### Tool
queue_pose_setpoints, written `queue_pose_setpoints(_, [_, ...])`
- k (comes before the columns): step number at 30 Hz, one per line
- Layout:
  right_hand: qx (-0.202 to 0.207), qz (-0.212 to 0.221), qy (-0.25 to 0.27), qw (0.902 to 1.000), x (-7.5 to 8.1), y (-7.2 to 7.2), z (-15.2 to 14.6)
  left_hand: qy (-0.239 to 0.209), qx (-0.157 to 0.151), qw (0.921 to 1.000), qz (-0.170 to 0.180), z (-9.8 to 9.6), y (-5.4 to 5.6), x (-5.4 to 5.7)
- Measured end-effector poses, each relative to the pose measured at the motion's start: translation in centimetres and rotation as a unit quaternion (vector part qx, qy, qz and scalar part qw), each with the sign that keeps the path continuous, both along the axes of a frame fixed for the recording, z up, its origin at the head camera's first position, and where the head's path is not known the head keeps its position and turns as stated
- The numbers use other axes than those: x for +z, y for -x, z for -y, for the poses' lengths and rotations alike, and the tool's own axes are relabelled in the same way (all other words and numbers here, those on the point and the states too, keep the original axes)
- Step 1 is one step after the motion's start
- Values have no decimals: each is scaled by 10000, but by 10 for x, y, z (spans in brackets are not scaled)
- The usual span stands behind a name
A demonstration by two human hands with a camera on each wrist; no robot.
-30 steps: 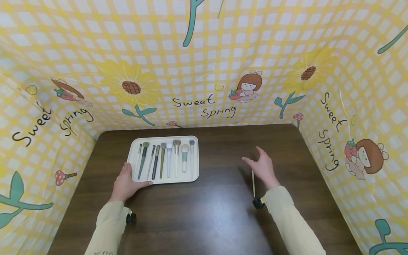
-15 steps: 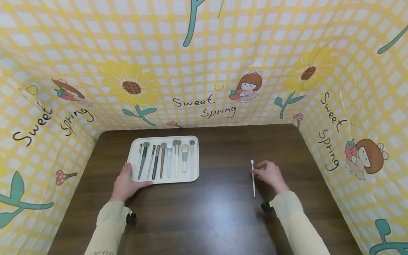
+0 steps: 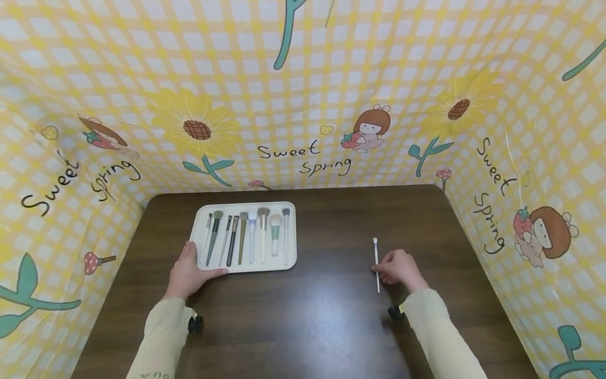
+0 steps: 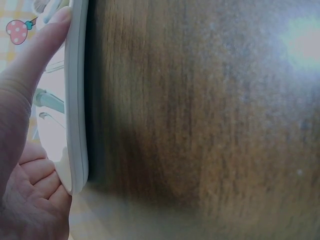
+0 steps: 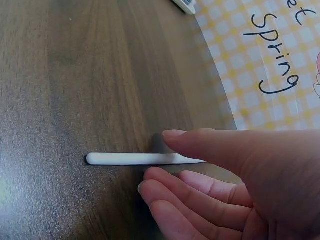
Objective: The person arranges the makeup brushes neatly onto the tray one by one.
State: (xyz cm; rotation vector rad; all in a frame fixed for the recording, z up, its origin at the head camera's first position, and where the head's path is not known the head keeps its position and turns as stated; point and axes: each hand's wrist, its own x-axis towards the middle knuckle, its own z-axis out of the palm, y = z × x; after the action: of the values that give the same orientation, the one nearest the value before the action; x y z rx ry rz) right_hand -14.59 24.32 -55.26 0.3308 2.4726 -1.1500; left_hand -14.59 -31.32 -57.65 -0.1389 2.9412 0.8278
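Note:
A white tray (image 3: pixel 291 252) with a row of several makeup brushes stands at the back left of the brown table. My left hand (image 3: pixel 184 276) holds its near left corner, thumb along the front rim and the other fingers at the left side. To the right, a slim white makeup brush (image 3: pixel 376 276) lies on the table, bristles pointing away. My right hand (image 3: pixel 400 271) is over this brush from the right. In the right wrist view its thumb (image 5: pixel 210 145) and fingers (image 5: pixel 195 200) stand on either side of the handle, with a gap between the tips.
Yellow checked cloth (image 3: pixel 303 105) printed with flowers and lettering rises behind and on both sides of the table (image 3: pixel 312 316). A small black camera sits on each wrist.
My right hand has swung from beyond the white brush to its right side, then slid nearer along the handle. The brush, the tray and my left hand have kept their places.

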Motion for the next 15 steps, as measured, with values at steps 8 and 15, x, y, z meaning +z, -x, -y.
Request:
queue_pose_setpoints(8, [61, 71, -31, 10000, -4, 1, 0, -14, 12, 10000, 32, 0, -1, 1])
queue_pose_setpoints(15, [61, 111, 38, 9999, -2, -1, 1, -12, 0, 10000, 42, -1, -1, 2])
